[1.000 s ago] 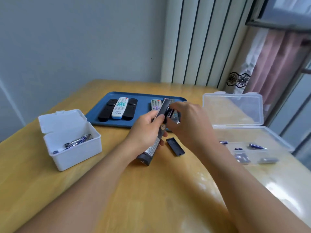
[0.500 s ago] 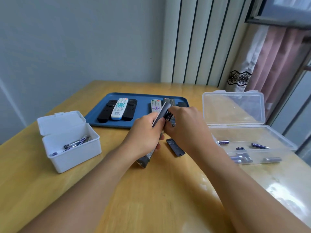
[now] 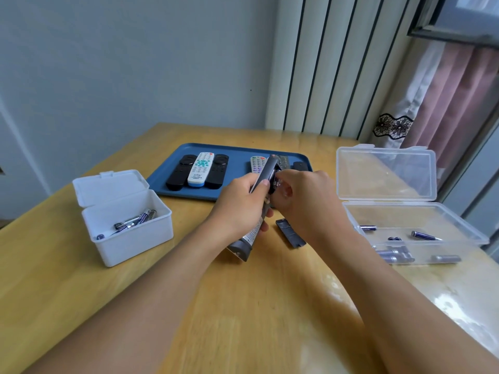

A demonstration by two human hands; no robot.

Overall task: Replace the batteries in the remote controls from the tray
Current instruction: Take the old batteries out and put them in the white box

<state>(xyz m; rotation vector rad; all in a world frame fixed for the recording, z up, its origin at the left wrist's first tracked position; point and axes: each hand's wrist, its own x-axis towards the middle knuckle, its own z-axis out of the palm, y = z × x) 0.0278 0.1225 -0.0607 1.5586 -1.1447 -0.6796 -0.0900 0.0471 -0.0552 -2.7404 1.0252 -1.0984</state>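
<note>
My left hand (image 3: 240,203) grips a grey remote (image 3: 244,245) tilted up on end, its lower end near the table and its open battery bay turned right. My right hand (image 3: 307,201) has curled fingertips at that bay; what they pinch is hidden. The remote's battery cover (image 3: 290,233) lies on the table just below my right hand. The blue tray (image 3: 237,160) behind holds several remotes: two black ones flanking a white one (image 3: 201,170) at left, more at right.
A white box (image 3: 127,225) with its lid up holds several batteries at left. A clear plastic box (image 3: 413,230) with its lid up holds several batteries at right. All stand on a wooden table (image 3: 256,306); wall and curtain behind.
My right hand's fingers shifted slightly at the battery bay. The remote stays upright in my left hand. The view moved a little.
</note>
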